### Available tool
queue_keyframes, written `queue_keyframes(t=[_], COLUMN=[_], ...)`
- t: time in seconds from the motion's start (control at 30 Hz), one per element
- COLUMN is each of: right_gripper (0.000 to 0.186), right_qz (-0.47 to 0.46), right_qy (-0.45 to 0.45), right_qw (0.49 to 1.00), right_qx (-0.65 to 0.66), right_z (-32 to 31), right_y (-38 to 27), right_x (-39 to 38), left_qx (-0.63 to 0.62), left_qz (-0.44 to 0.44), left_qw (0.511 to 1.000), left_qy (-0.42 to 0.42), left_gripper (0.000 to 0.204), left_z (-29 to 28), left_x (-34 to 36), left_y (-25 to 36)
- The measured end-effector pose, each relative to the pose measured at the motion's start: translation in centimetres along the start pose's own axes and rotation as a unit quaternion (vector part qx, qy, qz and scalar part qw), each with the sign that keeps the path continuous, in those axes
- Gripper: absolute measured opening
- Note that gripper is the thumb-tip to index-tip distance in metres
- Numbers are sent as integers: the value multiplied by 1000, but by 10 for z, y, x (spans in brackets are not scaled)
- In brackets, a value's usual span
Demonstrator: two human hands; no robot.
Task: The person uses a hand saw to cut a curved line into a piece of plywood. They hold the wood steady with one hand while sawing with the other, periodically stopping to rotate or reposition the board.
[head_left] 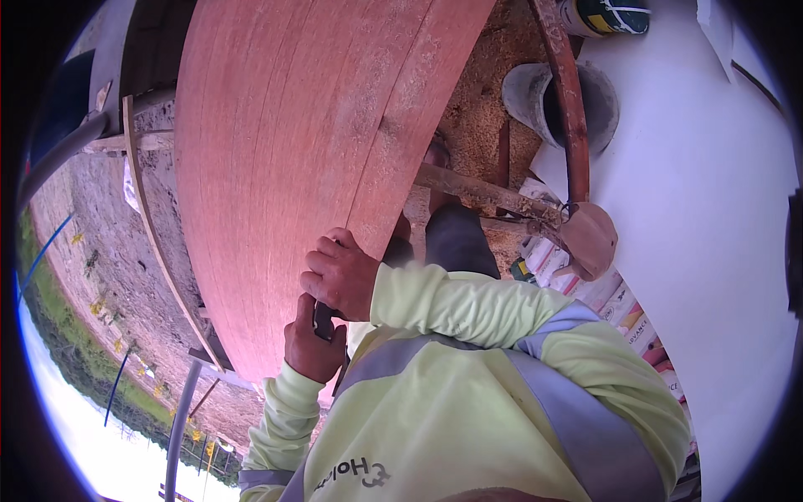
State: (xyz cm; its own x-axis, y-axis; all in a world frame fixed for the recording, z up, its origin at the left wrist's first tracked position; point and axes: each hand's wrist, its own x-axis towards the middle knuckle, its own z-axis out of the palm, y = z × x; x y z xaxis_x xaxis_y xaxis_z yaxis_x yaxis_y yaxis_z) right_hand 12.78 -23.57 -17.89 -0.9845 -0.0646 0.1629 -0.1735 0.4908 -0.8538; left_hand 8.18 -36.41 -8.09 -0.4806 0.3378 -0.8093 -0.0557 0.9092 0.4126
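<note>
A long reddish wooden board (276,167) with pale dust or shavings on it stretches away in front of me. At its near right edge my two hands are close together. My left hand (314,347) is closed around a small dark, black-bodied object (324,320), whose kind I cannot make out. Just beyond it, my right hand (345,274) has its fingers curled over the board's edge area, against the upper end of that object. The right palm is hidden, so what lies under it does not show.
Right of the board are a grey bucket (523,105) lying tilted, a reddish wooden post (570,109), a cross-bar (481,188) and a tin (606,17). A large white sheet (694,209) covers the right side. Sawdust (489,92) lies on the ground. Metal poles (182,427) stand at left.
</note>
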Motion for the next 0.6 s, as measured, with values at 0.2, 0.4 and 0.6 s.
queue_keyframes(t=[0.2, 0.4, 0.6], right_gripper=[37, 43, 24], right_qz=[35, 13, 3], right_qy=[-9, -15, -46], right_qw=[997, 1000, 999], right_qx=[-68, -23, 13], right_z=[-27, -7, 3], right_y=[209, 105, 10], right_x=[49, 22, 4], left_qx=[7, -6, 2], left_qz=[124, 79, -11], left_qw=[985, 995, 1000], left_qy=[116, 52, 5], left_gripper=[50, 48, 52], left_z=[52, 19, 5], left_x=[217, 96, 8], left_y=[22, 5, -10])
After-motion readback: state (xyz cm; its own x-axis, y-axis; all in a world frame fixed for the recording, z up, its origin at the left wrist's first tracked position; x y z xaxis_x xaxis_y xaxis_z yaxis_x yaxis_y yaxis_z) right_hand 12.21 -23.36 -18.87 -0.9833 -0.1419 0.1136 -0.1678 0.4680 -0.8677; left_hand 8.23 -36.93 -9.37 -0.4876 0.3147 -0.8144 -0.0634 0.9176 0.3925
